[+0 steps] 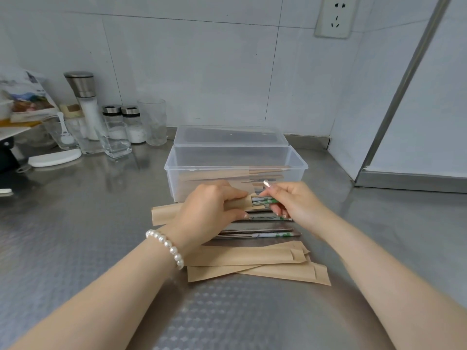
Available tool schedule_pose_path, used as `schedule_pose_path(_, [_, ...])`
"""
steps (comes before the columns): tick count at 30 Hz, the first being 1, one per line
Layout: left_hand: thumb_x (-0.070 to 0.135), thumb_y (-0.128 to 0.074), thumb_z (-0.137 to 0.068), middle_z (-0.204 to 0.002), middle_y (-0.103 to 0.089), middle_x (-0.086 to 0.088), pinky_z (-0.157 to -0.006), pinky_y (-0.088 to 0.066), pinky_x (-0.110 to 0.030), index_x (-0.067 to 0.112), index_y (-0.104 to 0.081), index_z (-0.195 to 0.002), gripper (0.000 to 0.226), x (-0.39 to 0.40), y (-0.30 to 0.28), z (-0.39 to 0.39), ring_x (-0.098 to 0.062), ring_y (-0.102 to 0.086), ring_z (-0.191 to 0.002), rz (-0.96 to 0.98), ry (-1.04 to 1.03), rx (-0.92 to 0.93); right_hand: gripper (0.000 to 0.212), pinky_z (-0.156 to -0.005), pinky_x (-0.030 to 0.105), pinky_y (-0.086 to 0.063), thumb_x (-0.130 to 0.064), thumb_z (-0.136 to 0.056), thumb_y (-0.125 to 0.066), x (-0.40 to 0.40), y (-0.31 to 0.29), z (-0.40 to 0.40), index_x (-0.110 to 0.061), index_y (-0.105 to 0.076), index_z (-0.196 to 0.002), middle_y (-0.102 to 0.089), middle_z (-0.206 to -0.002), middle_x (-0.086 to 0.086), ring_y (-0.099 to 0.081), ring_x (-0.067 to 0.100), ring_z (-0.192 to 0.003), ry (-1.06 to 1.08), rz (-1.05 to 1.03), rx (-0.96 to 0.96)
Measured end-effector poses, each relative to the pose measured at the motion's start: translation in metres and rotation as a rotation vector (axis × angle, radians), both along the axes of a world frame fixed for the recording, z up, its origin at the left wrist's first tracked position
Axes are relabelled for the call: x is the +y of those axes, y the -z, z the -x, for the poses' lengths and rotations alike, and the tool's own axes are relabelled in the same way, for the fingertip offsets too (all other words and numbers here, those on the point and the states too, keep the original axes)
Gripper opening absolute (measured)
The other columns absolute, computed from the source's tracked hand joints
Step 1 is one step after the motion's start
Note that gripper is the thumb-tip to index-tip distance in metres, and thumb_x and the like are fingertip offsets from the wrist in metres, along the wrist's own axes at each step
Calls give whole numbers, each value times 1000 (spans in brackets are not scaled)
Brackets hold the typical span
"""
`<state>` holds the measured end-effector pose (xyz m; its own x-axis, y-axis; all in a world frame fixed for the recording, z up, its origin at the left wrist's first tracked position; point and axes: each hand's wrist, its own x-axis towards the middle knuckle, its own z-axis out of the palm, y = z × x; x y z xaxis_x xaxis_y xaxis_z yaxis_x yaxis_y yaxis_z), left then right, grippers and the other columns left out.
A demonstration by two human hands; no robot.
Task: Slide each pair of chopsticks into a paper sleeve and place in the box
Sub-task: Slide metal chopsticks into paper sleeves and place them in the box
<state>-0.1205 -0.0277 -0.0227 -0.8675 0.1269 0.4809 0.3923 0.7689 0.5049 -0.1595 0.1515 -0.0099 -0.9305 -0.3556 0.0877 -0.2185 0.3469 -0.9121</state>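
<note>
Nearest me on the brushed steel table (75, 236): a loose stack of empty brown paper sleeves (255, 263), overlapping at slight angles, open ends to the right. Several remain unfilled.

Just beyond them: bare metal chopsticks with white-and-green printed handles (257, 232), lying side by side, handles to the right. The print looks like leaves plus small characters too small for me to read. How many pairs wait here I cannot count; my left wrist, with its pearl bracelet (165, 246), covers part of them.

Next, my left hand (209, 208): fingers curled round one brown sleeve in work (164, 214), thumb pinning its mouth. My right hand (290, 200): fingertips pinching the green-handled pair (264, 200), whose tips are already inside that sleeve. Judged step: mid-insertion, handles not yet seated.

Touching-close behind the hands: the clear rectangular plastic box (174, 170), lid open and leaning back. Inside lie some finished sleeved pairs (227, 174). Judged progress: partly done, a fair share left.

Far left: steel-topped grinder (83, 97), two small shakers, glasses, a printed packet (27, 97) with illegible text. Far right wall: a white socket (336, 17).
</note>
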Motion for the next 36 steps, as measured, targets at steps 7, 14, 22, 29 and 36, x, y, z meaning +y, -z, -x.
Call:
schedule_pose_path(7, [37,-74,-69,-88,-63,2,-76,-49,-38,17,-65,-110,47,-4,-4,1,-22,-61,-82,97,28,147,34,-47,22,-26,-24,-98,-42,-2,0,1,-10,-67,-81,-36,-38,-5,-29,6,-37,104,187,-39])
schedule_pose_path(14, [52,-37,-88,-105,-63,-4,-86,-31,-34,17,-63,-112,49,-47,-24,5,-23,-55,-98,-1,-423,506,32,-45,22,-22,-20,-99,-42,36,-27,24,-6,-66,-83,-34,-42,-2,-26,10,-41,312,382,54])
schedule_pose_path(22, [57,-10,-85,-131,-53,-1,-104,-24,-41,20,-49,-129,69,-50,-7,16,-24,-43,-123,62,-446,197,32,-44,22,-22,-21,-98,-44,45,-55,68,-7,-67,-79,-35,-34,-8,-28,7,-36,352,204,171])
schedule_pose_path(29, [62,-1,-80,-137,-48,4,-111,-13,-44,22,-44,-133,79,-50,0,20,-20,-32,-132,111,-424,121,32,-46,7,-35,-16,-97,-44,-7,-56,71,-10,-67,-76,-55,-58,-5,-42,6,-55,189,-88,159])
schedule_pose_path(36, [63,-1,-79,-137,-48,1,-110,-14,-44,21,-45,-132,81,-50,0,20,-22,-30,-134,120,-424,111,55,-52,31,-27,-48,-97,-33,-26,-48,66,-14,-37,-54,-44,-55,3,-37,17,-51,201,-615,249])
